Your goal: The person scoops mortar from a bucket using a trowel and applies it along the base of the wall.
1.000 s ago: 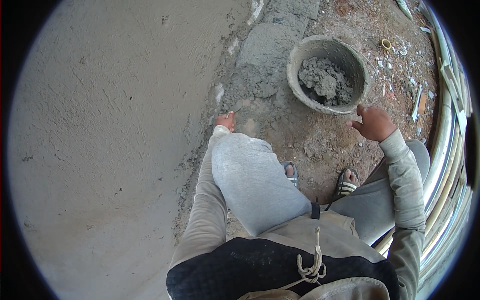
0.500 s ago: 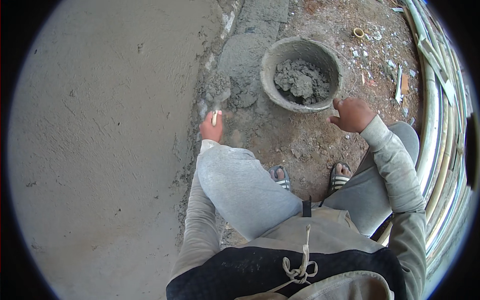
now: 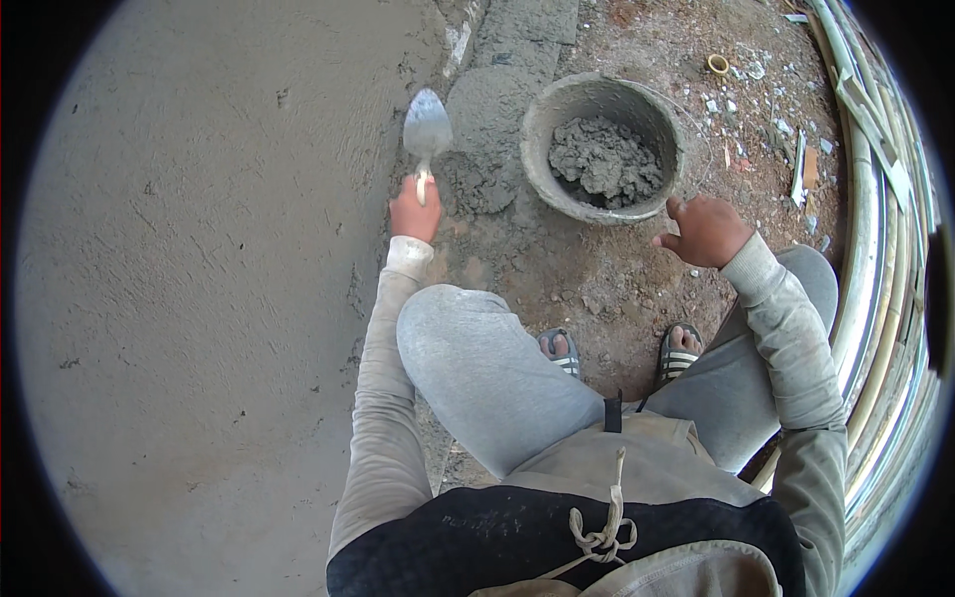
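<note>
My left hand point(image 3: 416, 211) is closed round the pale handle of a pointed trowel point(image 3: 428, 123). The trowel's blade points away from me, its upper face mostly bare metal, over the border between the grey slab and a strip of wet mortar point(image 3: 479, 181). To the right stands a mortar-crusted bucket point(image 3: 540, 171) with a lumpy heap of grey mortar point(image 3: 607, 157) inside. My right hand point(image 3: 708, 231) is beside the bucket's near right rim, thumb and forefinger apart and the forefinger close to the rim. Its other fingers are partly hidden, and I see nothing held in it.
A broad grey cement surface point(image 3: 219, 279) spreads over the left side. Long pipes and poles point(image 3: 863, 259) lie along the right edge. Rubble, scraps and a tan ring point(image 3: 718, 65) litter the dirt beyond the bucket. My sandalled feet point(image 3: 559, 350) are close below it.
The trowel blade, earlier covered by or blurred with mortar, now shows mostly bare. My left hand has shifted slightly away from me. The right hand stays by the bucket.
</note>
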The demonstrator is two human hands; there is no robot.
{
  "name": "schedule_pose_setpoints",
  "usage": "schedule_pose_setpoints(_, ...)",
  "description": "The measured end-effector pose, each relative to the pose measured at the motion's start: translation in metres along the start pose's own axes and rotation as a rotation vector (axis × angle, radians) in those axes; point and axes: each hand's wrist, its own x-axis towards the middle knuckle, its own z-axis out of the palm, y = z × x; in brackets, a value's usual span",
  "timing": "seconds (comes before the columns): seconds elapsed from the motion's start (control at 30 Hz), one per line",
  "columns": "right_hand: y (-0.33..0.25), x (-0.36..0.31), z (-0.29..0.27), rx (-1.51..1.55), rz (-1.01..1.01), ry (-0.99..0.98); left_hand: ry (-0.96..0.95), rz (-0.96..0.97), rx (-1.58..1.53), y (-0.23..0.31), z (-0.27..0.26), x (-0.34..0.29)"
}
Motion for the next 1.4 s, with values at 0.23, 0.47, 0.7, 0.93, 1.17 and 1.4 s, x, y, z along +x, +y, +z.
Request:
schedule_pose_setpoints(0.23, -0.004, -0.001, -0.004, -0.004, 0.002, -0.048, -0.649, -0.477, -0.503, 0.002, 0.082, -0.161)
schedule_pose_setpoints(0.47, 0.000, 0.008, 0.007, -0.010, 0.007, -0.076, -0.670, -0.834, -0.606, -0.004, 0.107, -0.132)
schedule_pose_setpoints(0.7, 0.012, 0.011, 0.000, -0.031, 0.040, -0.053, -0.516, -0.945, -0.682, -0.007, 0.122, -0.083)
schedule_pose_setpoints(0.93, 0.011, 0.017, 0.017, -0.015, 0.056, -0.088, -0.343, -0.939, -0.757, -0.027, 0.147, -0.069)
schedule_pose_setpoints(1.17, 0.005, 0.023, 0.025, -0.015, 0.047, -0.085, -0.315, -0.861, -0.721, -0.085, 0.167, -0.087)
schedule_pose_setpoints(1.4, 0.011, 0.002, 0.018, 0.012, 0.143, -0.069, -0.256, -0.782, -0.868, -0.046, 0.173, -0.090)
